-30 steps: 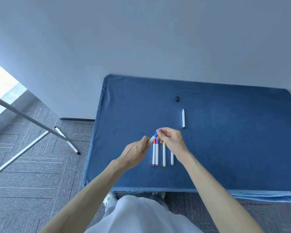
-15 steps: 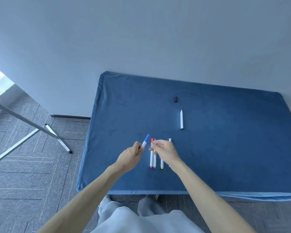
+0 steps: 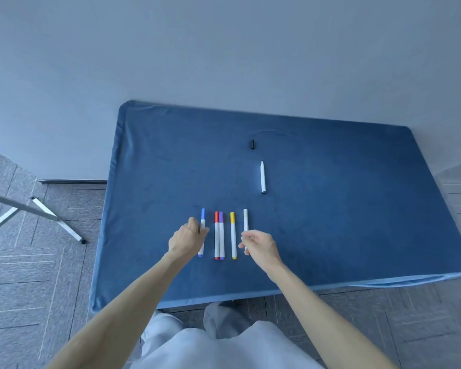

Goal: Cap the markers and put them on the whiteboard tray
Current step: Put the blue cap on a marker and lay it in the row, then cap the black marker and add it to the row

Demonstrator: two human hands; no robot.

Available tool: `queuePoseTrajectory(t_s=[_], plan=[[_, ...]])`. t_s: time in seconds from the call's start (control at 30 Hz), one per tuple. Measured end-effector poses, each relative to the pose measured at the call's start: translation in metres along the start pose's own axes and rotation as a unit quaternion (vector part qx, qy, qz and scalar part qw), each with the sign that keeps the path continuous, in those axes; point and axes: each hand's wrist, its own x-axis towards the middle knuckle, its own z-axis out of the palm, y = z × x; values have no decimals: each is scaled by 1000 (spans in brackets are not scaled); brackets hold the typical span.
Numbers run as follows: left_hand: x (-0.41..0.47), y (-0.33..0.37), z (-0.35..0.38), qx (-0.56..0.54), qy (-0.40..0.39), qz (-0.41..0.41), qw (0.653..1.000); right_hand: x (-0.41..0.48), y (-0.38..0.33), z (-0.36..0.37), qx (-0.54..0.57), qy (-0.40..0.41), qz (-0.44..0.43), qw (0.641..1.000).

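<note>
While the left hand (image 3: 188, 239) pinches the blue-capped marker (image 3: 202, 230) by its barrel at the left end of the row, the right hand (image 3: 260, 246) sits loosely curled over the near end of the white marker (image 3: 245, 219); can't tell if it's actually gripping it. Between them on the blue table (image 3: 330, 222): red-capped marker (image 3: 216, 235) and purple-capped marker (image 3: 221, 235) touching, yellow-capped marker (image 3: 233, 235) just beside. Farther back, an uncapped white marker (image 3: 263, 177) lies alone, black cap (image 3: 252, 144) apart beyond its tip.
</note>
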Motion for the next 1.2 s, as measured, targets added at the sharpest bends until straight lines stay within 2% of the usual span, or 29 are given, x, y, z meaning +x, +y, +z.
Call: queuePoseTrajectory(t_s=[0.17,0.43,0.63,1.2], plan=[[-7,-10,-9,12,40,-28,999,19,-5,-3,13,24,-20,999],[-18,-18,-26,21,71,-18,997,68,-11,-13,21,64,-31,997],[-10,-4,-29,22,78,-12,997,115,-31,-31,8,141,-38,989],[15,27,-31,-21,107,-7,994,168,-37,-36,-60,243,-122,960]])
